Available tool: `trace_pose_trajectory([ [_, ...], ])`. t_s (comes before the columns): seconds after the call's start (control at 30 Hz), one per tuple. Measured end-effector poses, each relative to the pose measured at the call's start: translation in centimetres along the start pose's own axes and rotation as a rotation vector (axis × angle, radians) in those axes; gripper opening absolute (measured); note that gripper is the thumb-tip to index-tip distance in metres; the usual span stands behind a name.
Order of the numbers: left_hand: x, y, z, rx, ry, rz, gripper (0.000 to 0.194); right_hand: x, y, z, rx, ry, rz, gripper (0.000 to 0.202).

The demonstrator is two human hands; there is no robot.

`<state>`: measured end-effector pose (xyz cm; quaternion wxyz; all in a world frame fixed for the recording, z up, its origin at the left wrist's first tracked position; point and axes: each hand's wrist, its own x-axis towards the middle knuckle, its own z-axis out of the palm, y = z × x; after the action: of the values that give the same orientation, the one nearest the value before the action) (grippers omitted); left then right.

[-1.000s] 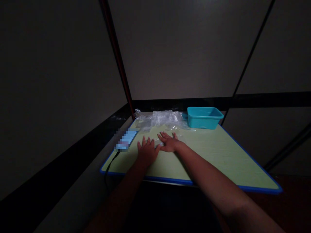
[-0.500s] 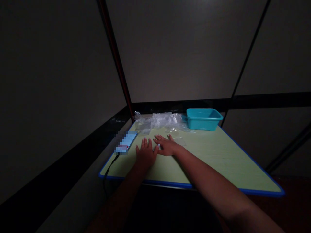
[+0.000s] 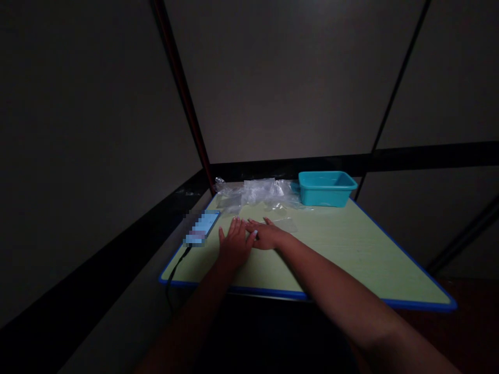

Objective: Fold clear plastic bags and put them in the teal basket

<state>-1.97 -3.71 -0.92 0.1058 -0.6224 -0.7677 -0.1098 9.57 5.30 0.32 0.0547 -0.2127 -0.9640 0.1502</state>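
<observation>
My left hand (image 3: 235,244) lies on the pale green table (image 3: 343,254) with its fingers stretched forward and apart. Touching it at the thumb and fingertips, my right hand (image 3: 265,235) rests palm down, its fingers spread and pointing left. A small clear plastic piece (image 3: 286,224) lies flat just beyond my right hand, partly hidden by it. Neither hand visibly grips anything. Behind the hands, crumpled clear plastic bags (image 3: 259,192) are spread along the table's back edge.
A turquoise basin (image 3: 326,195) stands at the back right, beside the bags. On the left edge lies a phone (image 3: 202,227), partly pixelated, with a dark cable (image 3: 175,270) hanging over the front edge. Walls rise behind and to the left.
The fingers of my left hand have moved slightly forward and closer together. My right hand's fingers have drawn in a little against the left hand. More of the small plastic piece shows.
</observation>
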Motion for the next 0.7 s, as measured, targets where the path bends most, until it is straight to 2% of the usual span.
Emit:
trace_pose_trajectory([
  [0.37, -0.09, 0.15, -0.06, -0.016, -0.095, -0.026, 0.054, 0.01, -0.09, -0.12, -0.011, -0.027, 0.016, 0.072],
  [0.7, -0.08, 0.02, 0.39, 0.115, -0.092, -0.146, 0.070, 0.03, -0.08, -0.08, -0.008, -0.046, 0.046, 0.073],
])
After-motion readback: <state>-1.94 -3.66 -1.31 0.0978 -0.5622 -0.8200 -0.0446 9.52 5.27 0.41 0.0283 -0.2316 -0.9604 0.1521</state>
